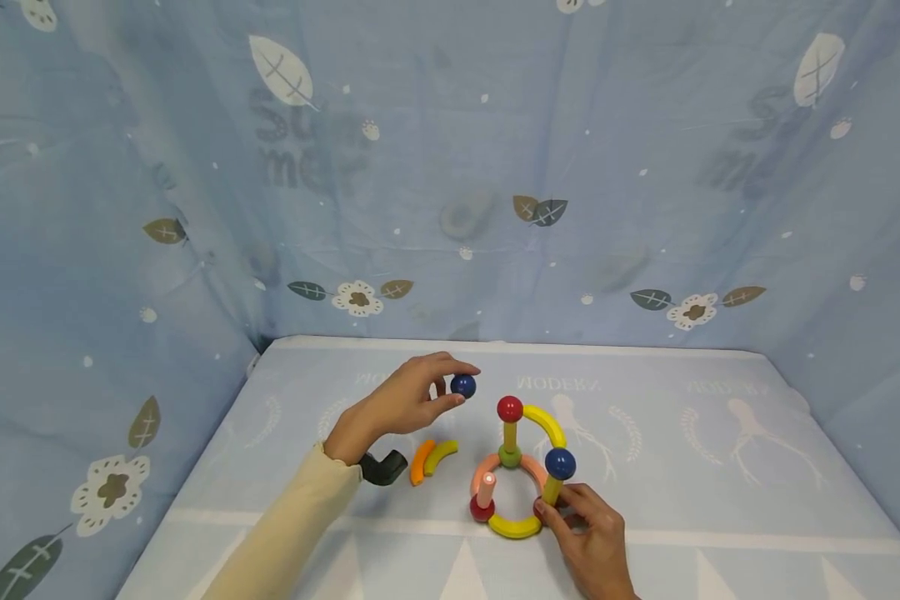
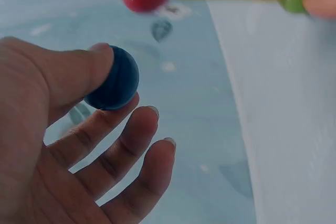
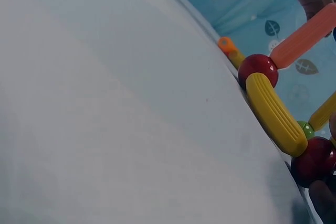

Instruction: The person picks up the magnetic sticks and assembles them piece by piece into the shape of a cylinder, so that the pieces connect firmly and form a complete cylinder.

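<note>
Above the table, my left hand (image 1: 412, 393) pinches a blue ball (image 1: 463, 385) between thumb and fingers; in the left wrist view the other fingers are spread loosely below that ball (image 2: 118, 80). My right hand (image 1: 592, 533) grips a dark red ball (image 3: 313, 162) at the near right corner of a ring of balls and curved sticks. From that corner rises a yellow stick (image 1: 552, 490) topped by another blue ball (image 1: 560, 463). A green ball (image 1: 509, 455) at the back carries an upright yellow stick with a red ball (image 1: 510, 408) on top. A pink stick (image 1: 486, 489) stands at the left corner.
An orange curved stick (image 1: 422, 462) and a yellow-green curved one (image 1: 441, 457) lie left of the ring. A yellow arc (image 1: 547, 423) joins the upper red and blue balls. Patterned blue cloth (image 1: 450, 167) surrounds the table (image 1: 720, 467) at the back and sides.
</note>
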The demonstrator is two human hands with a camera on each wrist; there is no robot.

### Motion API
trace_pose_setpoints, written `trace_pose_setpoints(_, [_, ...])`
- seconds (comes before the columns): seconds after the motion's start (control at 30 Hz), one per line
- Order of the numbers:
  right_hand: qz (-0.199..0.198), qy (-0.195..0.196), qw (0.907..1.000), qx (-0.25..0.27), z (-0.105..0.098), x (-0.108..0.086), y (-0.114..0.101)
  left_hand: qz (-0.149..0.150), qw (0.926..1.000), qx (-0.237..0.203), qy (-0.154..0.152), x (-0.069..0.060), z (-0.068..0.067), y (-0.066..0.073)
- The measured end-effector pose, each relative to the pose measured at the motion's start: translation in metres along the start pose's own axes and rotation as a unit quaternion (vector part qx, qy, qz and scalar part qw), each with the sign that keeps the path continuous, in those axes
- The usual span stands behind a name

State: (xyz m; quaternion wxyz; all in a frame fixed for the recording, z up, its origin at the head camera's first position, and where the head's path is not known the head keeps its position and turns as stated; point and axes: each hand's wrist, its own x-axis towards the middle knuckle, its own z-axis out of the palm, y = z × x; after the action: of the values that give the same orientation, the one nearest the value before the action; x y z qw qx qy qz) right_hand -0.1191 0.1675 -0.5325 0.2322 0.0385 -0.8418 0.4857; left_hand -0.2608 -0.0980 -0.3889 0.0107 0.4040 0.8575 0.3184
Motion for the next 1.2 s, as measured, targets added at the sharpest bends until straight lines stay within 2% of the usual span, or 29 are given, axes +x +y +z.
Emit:
trace_pose_setpoints(0.1, [0.010, -0.001, 0.9999, -0.006, 0.000, 0.000, 0.000, 0.030, 0.9991, -0.032, 0.001, -0.005, -0.001, 0.013])
trace_pose_setpoints(0.2, [0.015, -0.003, 0.9999, -0.007, 0.000, 0.001, -0.001, 0.046, 0.9980, -0.044, 0.003, -0.009, 0.000, 0.026])
trace_pose_setpoints(0.43, [0.006, -0.002, 0.9999, -0.012, -0.001, 0.000, 0.000, 0.073, 0.9973, -0.005, 0.012, -0.013, 0.003, 0.049])
trace_pose_setpoints(0.57, [0.003, -0.003, 0.9999, -0.011, -0.002, 0.000, -0.001, 0.083, 0.9964, 0.009, 0.017, -0.013, 0.005, 0.055])
trace_pose_setpoints(0.9, [0.011, -0.009, 0.9998, -0.013, -0.002, 0.000, -0.003, 0.081, 0.9963, 0.029, 0.003, -0.014, 0.004, 0.063])
trace_pose_setpoints(1.07, [0.012, -0.011, 0.9998, -0.012, -0.003, 0.000, -0.002, 0.082, 0.9966, -0.002, -0.009, -0.015, 0.006, 0.064])
trace_pose_setpoints(1.2, [0.010, -0.010, 0.9998, -0.011, -0.003, 0.000, -0.001, 0.079, 0.9964, -0.029, -0.004, -0.014, 0.008, 0.065])
